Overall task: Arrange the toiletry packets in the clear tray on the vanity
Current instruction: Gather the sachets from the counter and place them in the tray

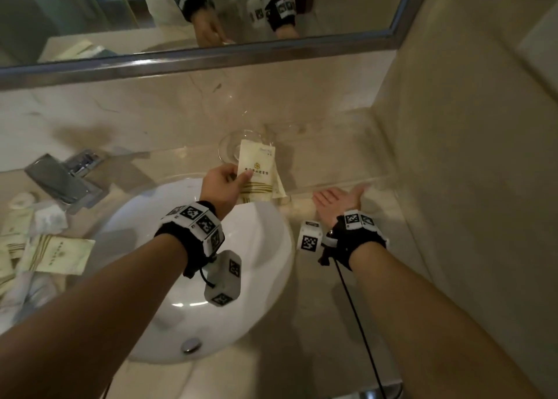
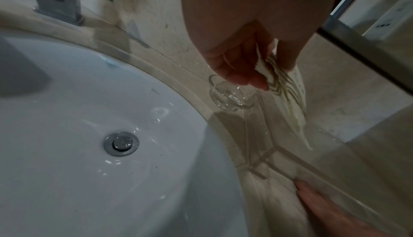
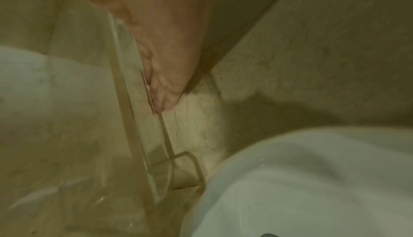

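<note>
With the left hand (image 1: 222, 184) pinching only the lower edge of the cream gold-striped toiletry packet (image 1: 259, 170) over the clear acrylic tray (image 1: 338, 184) at the counter's back-right corner, and the right hand (image 1: 339, 197) flat and open against its front wall, a slip could drop the packet into the white basin (image 1: 259, 247) or nudge the small clear glass dish (image 1: 231, 147).

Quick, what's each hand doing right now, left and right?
Left hand: pinching a cream toiletry packet over the clear tray.
Right hand: open, fingers straight against the tray's near edge, holding nothing.

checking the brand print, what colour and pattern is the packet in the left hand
Cream packet with olive-gold stripes and a gold emblem; clearest in the head view.
</note>
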